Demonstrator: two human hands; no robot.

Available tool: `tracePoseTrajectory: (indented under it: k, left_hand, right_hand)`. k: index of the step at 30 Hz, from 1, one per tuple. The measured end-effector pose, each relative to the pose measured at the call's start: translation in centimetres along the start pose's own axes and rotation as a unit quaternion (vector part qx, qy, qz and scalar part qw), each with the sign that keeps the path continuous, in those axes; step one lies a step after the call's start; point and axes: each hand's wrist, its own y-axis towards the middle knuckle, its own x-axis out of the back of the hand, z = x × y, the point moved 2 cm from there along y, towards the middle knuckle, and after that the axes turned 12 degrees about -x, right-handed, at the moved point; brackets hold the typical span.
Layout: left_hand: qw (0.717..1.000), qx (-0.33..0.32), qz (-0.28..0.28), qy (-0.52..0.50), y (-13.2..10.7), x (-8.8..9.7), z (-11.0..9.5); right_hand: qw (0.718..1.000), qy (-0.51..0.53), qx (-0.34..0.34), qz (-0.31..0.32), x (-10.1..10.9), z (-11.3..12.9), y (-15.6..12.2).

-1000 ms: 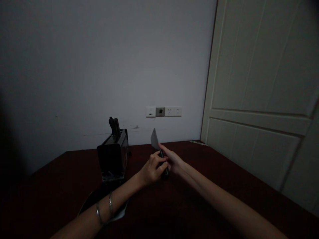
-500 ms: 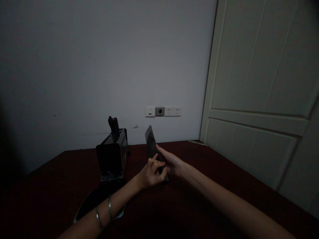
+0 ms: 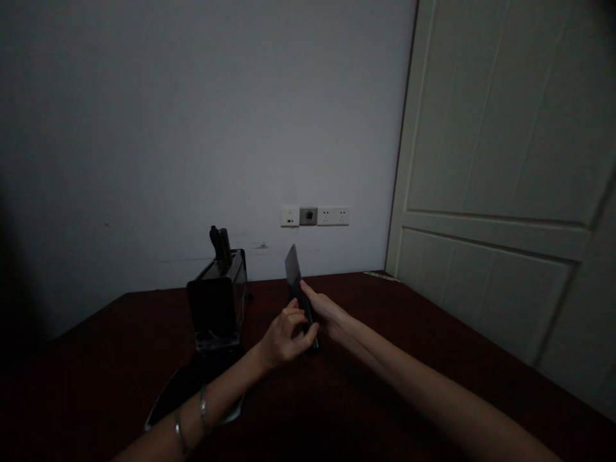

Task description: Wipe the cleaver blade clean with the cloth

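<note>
A cleaver [image 3: 292, 268] with a broad grey blade and dark handle is held up on edge above the table, blade pointing away and up. My right hand [image 3: 327, 311] grips it from the right, thumb along its edge; the other fingers are hidden behind it. My left hand [image 3: 283, 337], with two bangles on the wrist, is at the handle from the left. Its fingers curl loosely and the thumb lies over the lower handle. To the left stands a black knife block [image 3: 216, 308] with dark handles [image 3: 220, 246] sticking out of its top.
The dark red table [image 3: 366, 385] runs back to a grey wall with switches and sockets [image 3: 333, 216]. A pale panelled door [image 3: 495, 192] stands at the right. Beneath my left forearm lies a black item with a light rim [image 3: 176, 391], too dark to name.
The cleaver's handle end has swung slightly left and its tip slightly right. My left hand has shifted a little left, its fingertips drawn back across the handle.
</note>
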Motion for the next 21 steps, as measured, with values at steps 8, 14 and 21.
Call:
tracePoseTrajectory:
  k: [8,14,21]
  left_hand:
    - [0.987,-0.091,0.113,0.063,0.9,1.8,-1.2]
    - [0.984,-0.043,0.154,0.075,0.3,1.5,-2.5]
    - [0.954,0.057,0.257,0.145,-0.9,0.3,-5.3]
  right_hand:
    - [0.998,0.000,0.023,-0.062,0.0,-0.1,0.0]
    - [0.995,0.000,0.043,-0.094,0.4,-0.3,0.5]
    - [0.994,0.009,0.042,-0.101,0.7,-0.9,1.3]
